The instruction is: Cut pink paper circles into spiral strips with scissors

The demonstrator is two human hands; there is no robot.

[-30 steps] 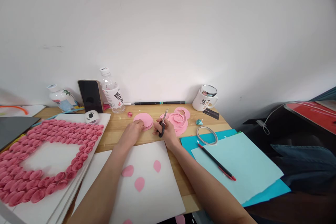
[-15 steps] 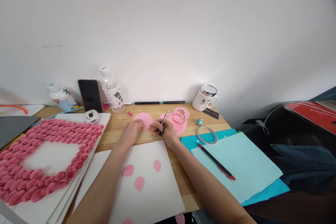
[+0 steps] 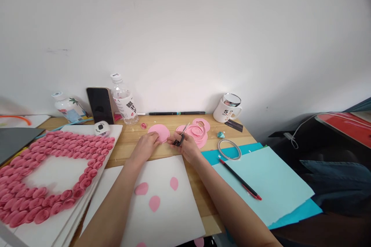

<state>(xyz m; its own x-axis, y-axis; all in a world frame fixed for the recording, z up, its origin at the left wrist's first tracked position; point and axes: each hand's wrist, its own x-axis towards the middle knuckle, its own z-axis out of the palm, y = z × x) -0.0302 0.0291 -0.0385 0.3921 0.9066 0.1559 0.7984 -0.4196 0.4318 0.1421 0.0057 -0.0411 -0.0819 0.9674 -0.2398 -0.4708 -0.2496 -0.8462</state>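
Note:
My right hand (image 3: 185, 146) grips small black-handled scissors (image 3: 181, 136), blades pointing up and right over a pile of pink spiral-cut paper circles (image 3: 198, 131). My left hand (image 3: 146, 146) rests on the wooden desk (image 3: 127, 144) with its fingertips on the edge of a stack of plain pink paper circles (image 3: 160, 132); the fingers are curled on the paper. The two hands sit close together, just beyond a white sheet (image 3: 162, 200) that carries three pink petal cut-outs (image 3: 154, 202).
A white board with a ring of pink paper roses (image 3: 49, 173) lies left. Behind stand a phone (image 3: 100, 105), a water bottle (image 3: 123, 100), a second bottle (image 3: 67, 108) and a mug (image 3: 227, 109). Right: light blue sheets (image 3: 266, 181), a red-black pen (image 3: 240, 179), a tape ring (image 3: 229, 149).
My right hand has shifted slightly left toward the plain circles and tilted the scissors lower. My left hand stays on the circle stack.

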